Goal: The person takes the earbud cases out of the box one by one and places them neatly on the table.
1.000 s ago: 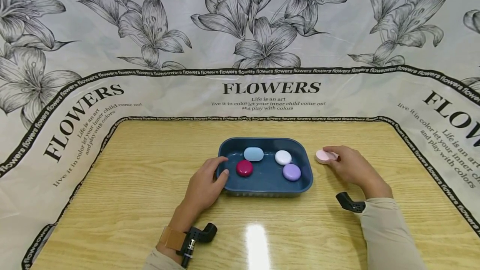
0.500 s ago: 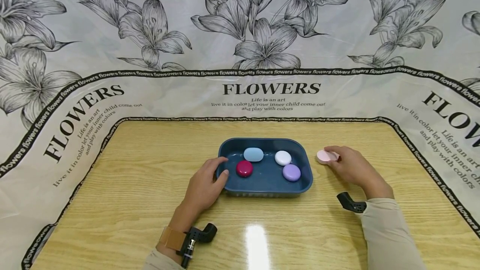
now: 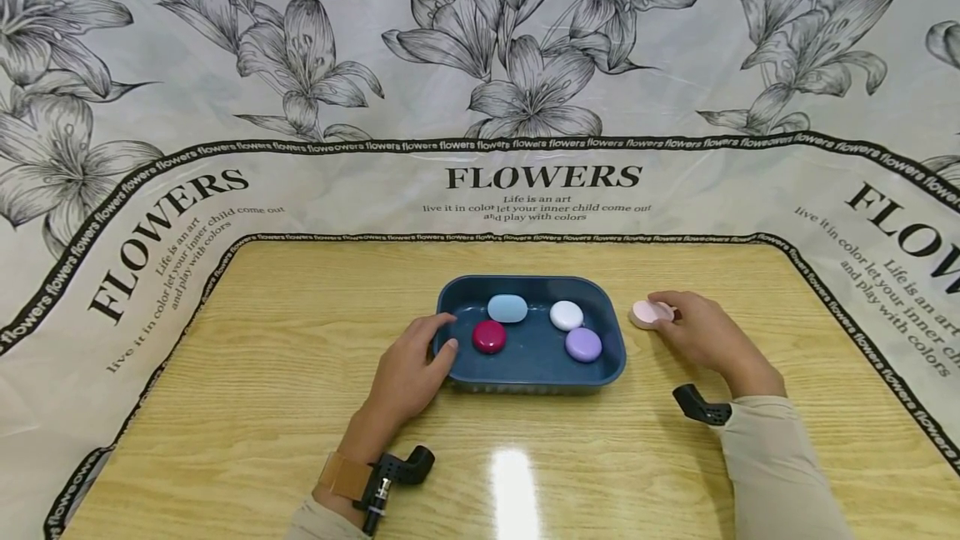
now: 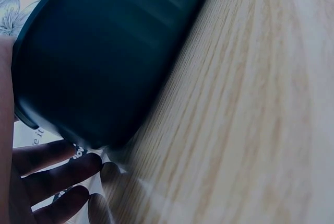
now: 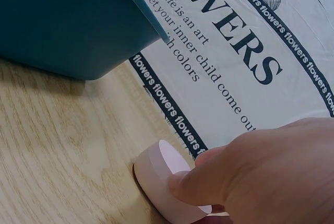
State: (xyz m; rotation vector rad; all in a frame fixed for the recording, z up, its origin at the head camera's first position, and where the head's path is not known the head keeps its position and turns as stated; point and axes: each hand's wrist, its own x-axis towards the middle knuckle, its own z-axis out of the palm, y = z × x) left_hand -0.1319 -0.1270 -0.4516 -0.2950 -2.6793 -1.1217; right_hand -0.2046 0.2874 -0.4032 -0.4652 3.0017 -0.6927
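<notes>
Pink disc, on table, right of tray; pinched in right hand.
Risk: fingertip hold on smooth sides may slip; bumping the rim could shift tray. Left hand at its left rim, grip unclear.

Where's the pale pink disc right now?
In the head view, the pale pink disc is just right of the blue tray, outside its rim, pinched in the right hand.
</notes>
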